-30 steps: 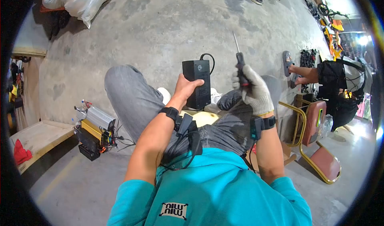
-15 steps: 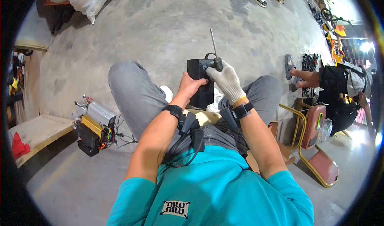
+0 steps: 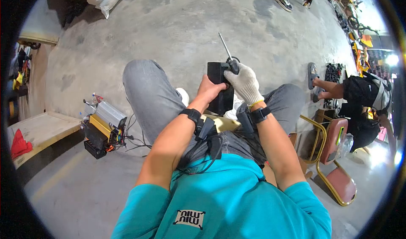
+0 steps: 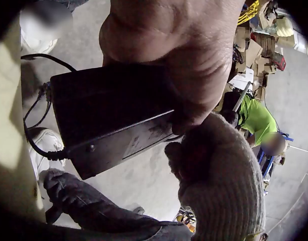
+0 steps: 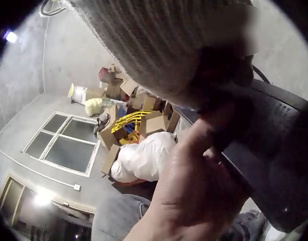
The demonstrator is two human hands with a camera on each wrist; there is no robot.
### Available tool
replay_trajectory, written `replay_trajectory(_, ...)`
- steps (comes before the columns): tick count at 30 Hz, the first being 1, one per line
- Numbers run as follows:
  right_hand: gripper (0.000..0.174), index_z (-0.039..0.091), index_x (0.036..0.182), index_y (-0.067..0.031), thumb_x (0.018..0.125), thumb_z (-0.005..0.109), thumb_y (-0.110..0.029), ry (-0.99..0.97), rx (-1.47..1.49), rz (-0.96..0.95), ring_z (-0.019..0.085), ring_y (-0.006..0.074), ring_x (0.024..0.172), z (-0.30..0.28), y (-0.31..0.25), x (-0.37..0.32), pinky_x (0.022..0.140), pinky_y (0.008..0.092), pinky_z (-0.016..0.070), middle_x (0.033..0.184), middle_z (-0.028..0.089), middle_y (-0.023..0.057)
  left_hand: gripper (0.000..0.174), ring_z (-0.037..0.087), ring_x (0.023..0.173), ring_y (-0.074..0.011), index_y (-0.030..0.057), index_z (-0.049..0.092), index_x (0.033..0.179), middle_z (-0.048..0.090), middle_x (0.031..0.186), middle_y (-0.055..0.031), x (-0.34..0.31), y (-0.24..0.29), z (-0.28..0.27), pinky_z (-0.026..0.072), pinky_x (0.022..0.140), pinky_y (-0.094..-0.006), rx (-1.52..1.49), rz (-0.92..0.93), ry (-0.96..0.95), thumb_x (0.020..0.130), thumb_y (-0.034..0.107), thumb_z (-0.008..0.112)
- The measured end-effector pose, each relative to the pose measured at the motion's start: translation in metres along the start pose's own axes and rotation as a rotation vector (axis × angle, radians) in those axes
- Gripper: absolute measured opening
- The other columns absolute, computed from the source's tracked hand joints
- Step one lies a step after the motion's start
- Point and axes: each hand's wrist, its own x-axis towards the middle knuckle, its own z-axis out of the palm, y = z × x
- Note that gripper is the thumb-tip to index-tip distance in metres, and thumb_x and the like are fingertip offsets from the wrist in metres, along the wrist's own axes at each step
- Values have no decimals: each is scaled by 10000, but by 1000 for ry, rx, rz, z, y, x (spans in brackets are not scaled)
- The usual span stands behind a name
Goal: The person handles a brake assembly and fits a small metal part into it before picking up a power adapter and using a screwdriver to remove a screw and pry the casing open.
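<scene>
Grey concrete floor (image 3: 182, 31) spreads beyond my grip. Clasped in my left hand (image 3: 209, 89) is the black box (image 3: 222, 101); my gloved right hand (image 3: 245, 84) — well apart a second ago — now meets it, gripping a screwdriver (image 3: 234, 65) that points away, so both hands share the work.

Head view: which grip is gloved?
The right grip, the one holding the screwdriver. The left grip, holding the black box, is bare.
</scene>
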Motion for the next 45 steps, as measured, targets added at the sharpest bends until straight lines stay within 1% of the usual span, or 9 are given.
replay_trajectory(5,314,687,988,-30,799,698,-280,9,3,-56,680,429,837,2,5,1,728,478,531,811,680,238,522,693,907,-239,-38,590,1105,700,1004,-143,16,-28,0,563,809,-362,81,-48,47,682,143,836)
replay_trajectory(8,319,680,1007,-33,800,684,-275,9,-5,-42,676,433,828,1,1,-2,723,476,531,798,674,238,311,704,819,-192,-25,683,1036,727,933,-94,16,-28,1,567,736,-337,115,28,87,753,66,773)
replay_trajectory(10,321,682,1013,-34,801,680,-275,10,-5,-34,674,434,822,1,0,-1,722,476,531,798,673,238,535,696,906,-241,-39,582,1115,700,1016,-149,13,-21,-2,563,818,-363,57,-24,20,685,149,840)
replay_trajectory(14,308,693,1004,-31,799,670,-260,21,20,-43,671,438,811,-1,-2,0,720,471,531,799,672,238,491,706,873,-237,-39,618,1102,715,985,-145,4,-4,-3,569,792,-359,48,6,-84,690,123,832)
replay_trajectory(18,278,705,960,-18,802,657,-243,163,78,-52,670,438,804,-8,-3,-2,712,453,526,821,670,251,391,713,842,-218,-16,683,1044,732,954,-123,5,-6,-8,575,751,-355,14,-26,33,702,103,830)
replay_trajectory(24,296,661,815,6,806,662,-290,73,335,291,643,228,555,-24,45,3,573,371,502,570,595,129,268,717,789,-178,4,723,1032,747,930,-77,-12,22,-18,567,722,-334,-144,-18,144,777,68,775)
replay_trajectory(25,304,657,805,8,795,666,-296,11,326,370,631,200,536,-22,55,3,557,358,496,554,583,114,351,694,953,-181,47,684,1157,727,1074,-56,-8,17,-26,531,855,-337,-76,-73,110,820,99,762)
replay_trajectory(34,329,691,804,61,734,634,-254,-109,177,513,687,362,637,36,133,0,650,432,536,641,638,238,415,663,1009,-228,32,628,1213,693,1105,-85,-5,4,-45,527,895,-374,-148,-65,135,829,126,753)
replay_trajectory(45,306,678,747,22,767,662,-282,-50,358,467,658,275,538,35,128,11,575,395,525,578,624,164,459,640,1076,-238,41,611,1247,678,1157,-88,-13,10,-46,499,948,-373,-149,-133,168,830,151,768)
